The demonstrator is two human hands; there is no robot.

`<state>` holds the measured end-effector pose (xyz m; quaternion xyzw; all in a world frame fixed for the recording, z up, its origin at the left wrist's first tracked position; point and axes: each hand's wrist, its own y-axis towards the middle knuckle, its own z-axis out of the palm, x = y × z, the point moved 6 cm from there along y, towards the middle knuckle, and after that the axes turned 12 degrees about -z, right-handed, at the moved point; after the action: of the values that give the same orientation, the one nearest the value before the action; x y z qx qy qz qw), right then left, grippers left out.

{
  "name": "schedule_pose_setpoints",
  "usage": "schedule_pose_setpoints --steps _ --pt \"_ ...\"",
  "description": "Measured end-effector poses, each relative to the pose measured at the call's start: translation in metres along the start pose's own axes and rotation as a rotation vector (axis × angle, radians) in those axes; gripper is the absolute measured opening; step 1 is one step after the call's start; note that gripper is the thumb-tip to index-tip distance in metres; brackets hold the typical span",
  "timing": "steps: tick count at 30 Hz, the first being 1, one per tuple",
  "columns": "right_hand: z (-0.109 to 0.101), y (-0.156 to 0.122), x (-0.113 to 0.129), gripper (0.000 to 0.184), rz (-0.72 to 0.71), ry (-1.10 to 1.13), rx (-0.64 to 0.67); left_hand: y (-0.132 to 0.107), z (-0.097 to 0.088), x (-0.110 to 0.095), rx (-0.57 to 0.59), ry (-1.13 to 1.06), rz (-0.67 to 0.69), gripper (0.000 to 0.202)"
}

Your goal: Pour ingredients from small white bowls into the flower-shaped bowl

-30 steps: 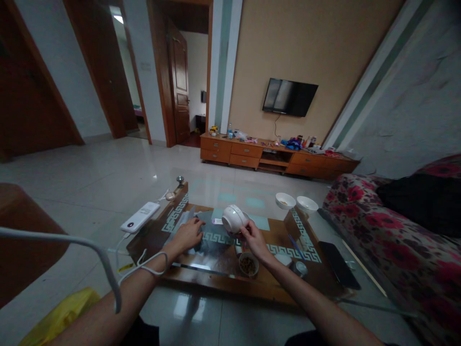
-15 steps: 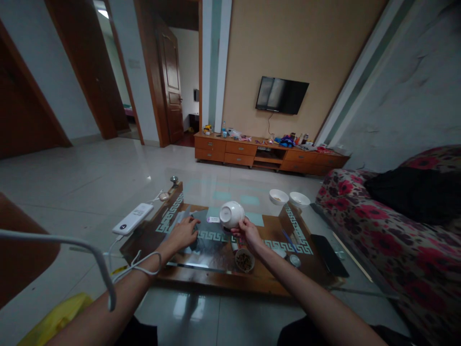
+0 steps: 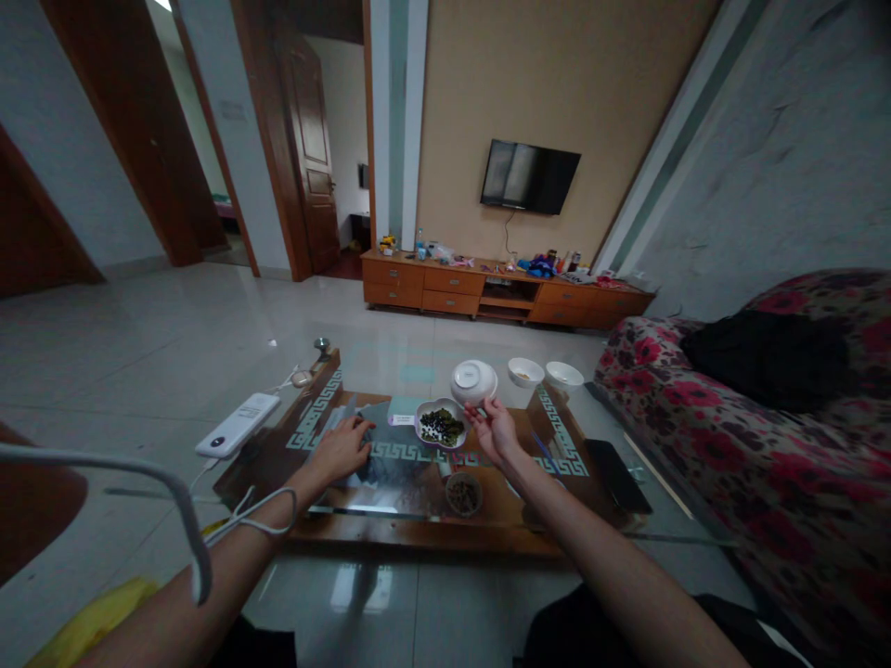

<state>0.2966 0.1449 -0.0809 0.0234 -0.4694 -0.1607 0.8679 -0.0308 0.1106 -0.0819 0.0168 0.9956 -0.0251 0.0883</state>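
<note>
My right hand [image 3: 493,429] grips a white bowl [image 3: 474,382] by its near rim, thumb and fingers pinching it. The bowl is tipped, its round base facing me, above the glass table [image 3: 410,482]. Just left of it sits a white dish with a wavy rim [image 3: 419,433], holding dark green and black bits too small to name. My left hand [image 3: 344,449] rests open on the tabletop, fingers apart, with nothing in it. A small tub of brown bits [image 3: 464,494] stands nearer me, between my forearms.
Two white bowls, one with some contents [image 3: 525,373] and another beside it [image 3: 564,376], stand at the far right of the table. A black phone [image 3: 618,475] lies at right. A white power bank [image 3: 238,425] with cables is at left, one cable near my left forearm. A flowered sofa [image 3: 647,380] borders the right.
My right hand has moved the white bowl up and to the right, uncovering the wavy dish of green and black bits. My left hand stays on the table. The view has shifted slightly.
</note>
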Motion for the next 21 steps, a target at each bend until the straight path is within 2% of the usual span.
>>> schedule_pose_setpoints --steps 5,8,11,15,21 --pt "-0.052 0.029 0.047 0.049 -0.354 -0.646 0.026 0.003 0.001 0.001 0.013 0.012 0.019 0.046" --pt "-0.084 0.032 0.073 0.035 -0.45 -0.862 0.021 0.005 0.003 0.001 0.018 0.011 0.032 0.047" --pt "-0.11 0.031 0.092 0.017 -0.504 -1.115 0.094 0.007 0.004 0.003 0.015 0.014 0.025 0.048" --pt "-0.14 0.031 0.1 0.033 -0.535 -1.608 0.228 0.007 0.005 0.003 0.009 0.014 0.032 0.048" --pt "-0.178 0.033 0.109 0.035 -0.496 -1.838 0.223 0.006 0.003 0.001 0.007 0.023 0.035 0.048"
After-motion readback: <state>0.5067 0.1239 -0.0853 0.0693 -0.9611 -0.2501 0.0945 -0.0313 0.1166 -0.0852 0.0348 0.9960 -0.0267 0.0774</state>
